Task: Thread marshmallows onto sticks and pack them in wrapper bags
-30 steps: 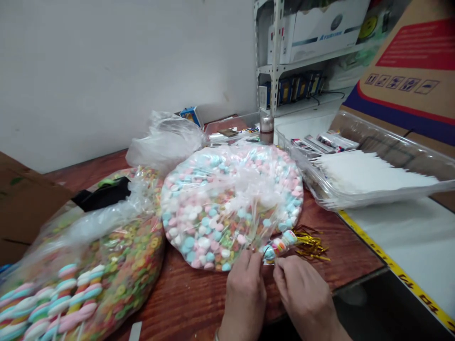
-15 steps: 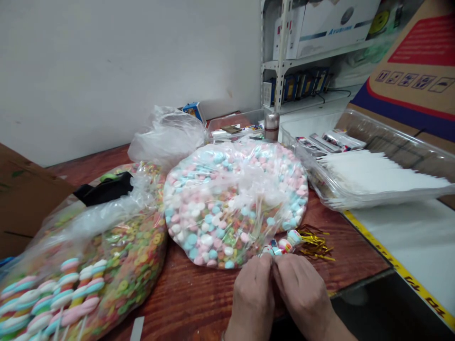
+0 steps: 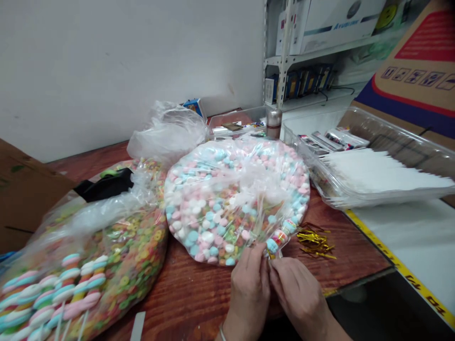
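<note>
Two bulging clear bags sit on the wooden counter (image 3: 194, 310): at lower left, a bag of cereal rings and twisted marshmallow sticks (image 3: 117, 255), and at centre, a bag of pastel marshmallows (image 3: 227, 203). At that second bag's lower right edge, the left hand (image 3: 249, 293) and right hand (image 3: 298, 296) meet, both closed in a pinch on the lower end of a small candy-filled tube (image 3: 280, 238), which angles up and right against the bag. Fingers hide that end, so its closure can't be made out. Gold twist ties (image 3: 314, 244) lie just beside the tube, and further right, a clear tray of white sticks (image 3: 377, 177) runs off the frame edge.
</note>
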The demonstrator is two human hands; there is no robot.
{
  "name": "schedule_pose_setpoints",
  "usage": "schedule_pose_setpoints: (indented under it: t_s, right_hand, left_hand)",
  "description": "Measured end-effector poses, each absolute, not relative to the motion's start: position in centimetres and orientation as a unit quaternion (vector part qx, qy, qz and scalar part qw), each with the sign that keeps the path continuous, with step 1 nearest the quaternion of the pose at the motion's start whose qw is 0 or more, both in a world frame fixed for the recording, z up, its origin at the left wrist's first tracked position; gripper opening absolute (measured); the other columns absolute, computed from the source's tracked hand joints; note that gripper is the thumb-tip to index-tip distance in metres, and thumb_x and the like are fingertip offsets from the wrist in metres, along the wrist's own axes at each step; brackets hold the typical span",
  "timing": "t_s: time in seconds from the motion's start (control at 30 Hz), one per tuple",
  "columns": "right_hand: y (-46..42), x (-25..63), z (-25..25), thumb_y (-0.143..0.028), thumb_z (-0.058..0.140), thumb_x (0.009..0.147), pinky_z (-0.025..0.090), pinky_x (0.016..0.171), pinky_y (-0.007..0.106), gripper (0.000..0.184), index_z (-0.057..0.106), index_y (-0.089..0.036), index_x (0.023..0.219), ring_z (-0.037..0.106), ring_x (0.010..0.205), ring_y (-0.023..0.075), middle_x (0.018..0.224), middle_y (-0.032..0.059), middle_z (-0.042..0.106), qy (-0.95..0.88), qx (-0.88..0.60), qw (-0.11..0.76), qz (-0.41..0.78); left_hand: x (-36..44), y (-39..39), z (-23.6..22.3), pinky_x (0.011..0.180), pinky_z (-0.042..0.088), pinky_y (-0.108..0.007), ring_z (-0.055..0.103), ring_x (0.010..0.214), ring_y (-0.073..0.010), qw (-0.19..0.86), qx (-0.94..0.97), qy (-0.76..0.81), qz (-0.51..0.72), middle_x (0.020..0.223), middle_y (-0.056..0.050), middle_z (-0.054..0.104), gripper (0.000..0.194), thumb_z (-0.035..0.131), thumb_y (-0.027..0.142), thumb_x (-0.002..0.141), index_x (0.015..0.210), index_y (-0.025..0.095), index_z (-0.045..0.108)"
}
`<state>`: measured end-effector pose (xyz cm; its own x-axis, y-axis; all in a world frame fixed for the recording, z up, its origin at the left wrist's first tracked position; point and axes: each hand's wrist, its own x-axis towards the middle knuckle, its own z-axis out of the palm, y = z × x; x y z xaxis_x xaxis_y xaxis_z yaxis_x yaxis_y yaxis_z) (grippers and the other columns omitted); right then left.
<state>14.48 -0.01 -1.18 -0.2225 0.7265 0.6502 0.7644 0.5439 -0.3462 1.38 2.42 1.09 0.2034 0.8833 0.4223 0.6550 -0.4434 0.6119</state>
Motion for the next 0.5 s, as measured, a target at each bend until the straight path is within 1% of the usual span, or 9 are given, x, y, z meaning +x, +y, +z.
schedule_pose_setpoints:
  t_s: [0.1, 0.2, 0.27, 0.33, 0.37, 0.43, 0.5]
  right_hand:
    - [0.0, 14.4, -1.2, -0.008, 0.052, 0.092, 0.049, 0.067, 0.038, 0.01, 0.058, -0.007, 0.101, 0.06, 0.076, 0.0232, 0.078, 0.0126, 0.063, -0.779, -0.481, 0.402, -0.026]
    - [0.1, 14.4, -1.2, -0.008, 0.052, 0.093, 0.05, 0.068, 0.037, 0.01, 0.058, -0.009, 0.1, 0.062, 0.077, 0.0229, 0.078, 0.012, 0.064, -0.772, -0.494, 0.399, -0.036]
    - [0.2, 14.4, -1.2, -0.009, 0.052, 0.092, 0.051, 0.069, 0.036, 0.012, 0.058, -0.009, 0.103, 0.062, 0.077, 0.0222, 0.079, 0.0112, 0.065, -0.764, -0.501, 0.405, -0.035]
    - [0.3, 14.2, -1.0, -0.009, 0.051, 0.093, 0.052, 0.068, 0.033, 0.011, 0.058, -0.013, 0.1, 0.063, 0.074, 0.0202, 0.078, 0.0089, 0.065, -0.746, -0.513, 0.425, -0.005]
    - [0.4, 14.1, -0.9, -0.01, 0.049, 0.094, 0.052, 0.066, 0.031, 0.011, 0.058, -0.015, 0.097, 0.063, 0.072, 0.0187, 0.077, 0.0071, 0.065, -0.73, -0.523, 0.439, 0.026]
    - [0.6, 13.8, -0.6, -0.015, 0.047, 0.095, 0.052, 0.061, 0.027, 0.012, 0.058, -0.019, 0.09, 0.063, 0.065, 0.0159, 0.073, 0.0036, 0.064, -0.682, -0.549, 0.47, 0.11]
    - [0.9, 13.5, -0.4, -0.021, 0.048, 0.095, 0.051, 0.056, 0.024, 0.013, 0.056, -0.021, 0.085, 0.063, 0.06, 0.0144, 0.07, 0.0012, 0.064, -0.623, -0.569, 0.497, 0.202]
  left_hand:
    - [1.3, 2.3, 0.8, 0.08, 0.053, -0.027, 0.064, 0.092, -0.017, 0.151, 0.763, 0.499, 0.382, 0.099, -0.008, 0.067, 0.037, 0.05, 0.004, 0.087, 0.121, 0.018, 0.055]
    - [1.1, 2.2, 0.7, 0.075, 0.053, -0.027, 0.064, 0.085, -0.0172, 0.16, 0.761, 0.502, 0.379, 0.091, -0.007, 0.067, 0.03, 0.049, 0.007, 0.089, 0.114, 0.019, 0.06]
    - [1.2, 2.2, 0.8, 0.076, 0.052, -0.029, 0.063, 0.084, -0.0176, 0.198, 0.741, 0.508, 0.392, 0.09, -0.007, 0.067, 0.027, 0.048, 0.01, 0.089, 0.11, 0.02, 0.063]
    - [1.5, 2.3, 0.9, 0.079, 0.051, -0.031, 0.063, 0.086, -0.0187, 0.276, 0.685, 0.528, 0.419, 0.092, -0.007, 0.067, 0.021, 0.05, 0.015, 0.089, 0.102, 0.02, 0.066]
    - [1.7, 2.4, 1.0, 0.079, 0.051, -0.032, 0.062, 0.086, -0.0192, 0.333, 0.637, 0.543, 0.435, 0.091, -0.007, 0.067, 0.017, 0.053, 0.018, 0.089, 0.098, 0.019, 0.067]
    - [2.3, 2.5, 1.0, 0.071, 0.05, -0.029, 0.061, 0.076, -0.0177, 0.474, 0.499, 0.559, 0.462, 0.083, -0.005, 0.066, 0.014, 0.059, 0.026, 0.086, 0.093, 0.018, 0.066]
    - [3.0, 2.7, 0.9, 0.058, 0.044, -0.023, 0.054, 0.061, -0.0123, 0.601, 0.342, 0.536, 0.485, 0.072, -0.001, 0.062, 0.02, 0.066, 0.031, 0.081, 0.093, 0.016, 0.064]
